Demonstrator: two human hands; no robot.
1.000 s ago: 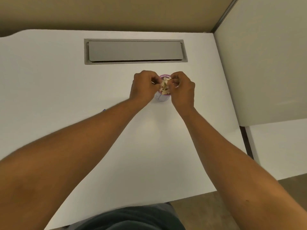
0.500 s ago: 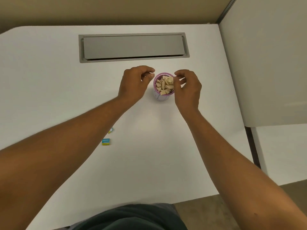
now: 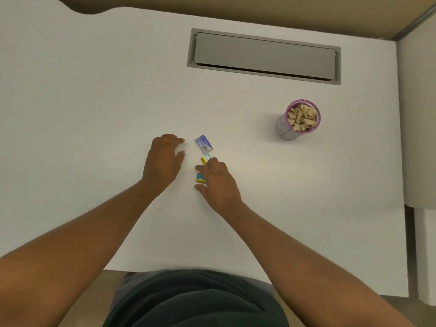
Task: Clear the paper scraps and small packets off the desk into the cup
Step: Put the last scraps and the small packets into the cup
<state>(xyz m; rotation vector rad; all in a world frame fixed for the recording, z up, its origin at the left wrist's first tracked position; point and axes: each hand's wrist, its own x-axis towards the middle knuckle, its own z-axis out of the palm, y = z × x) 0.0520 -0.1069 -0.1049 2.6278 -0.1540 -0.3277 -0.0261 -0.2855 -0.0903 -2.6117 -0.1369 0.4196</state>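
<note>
A pink-rimmed cup (image 3: 284, 131) stands on the white desk (image 3: 94, 102) at the right, filled to the rim with tan paper scraps (image 3: 302, 117). Three small packets lie mid-desk: a blue-and-white one (image 3: 204, 143), a yellow-and-teal one (image 3: 205, 159) and a blue-and-yellow one (image 3: 199, 177). My left hand (image 3: 164, 160) rests open on the desk just left of the packets. My right hand (image 3: 218, 182) hovers open at them, its fingers touching the two lower packets and partly hiding them.
A grey cable flap (image 3: 264, 56) is set into the desk behind the cup. A white partition (image 3: 417, 119) stands along the desk's right edge. The desk's front edge runs close to my body.
Both hands left the cup and moved down-left to the packets. The view swung left, so the cup now sits far to the right.
</note>
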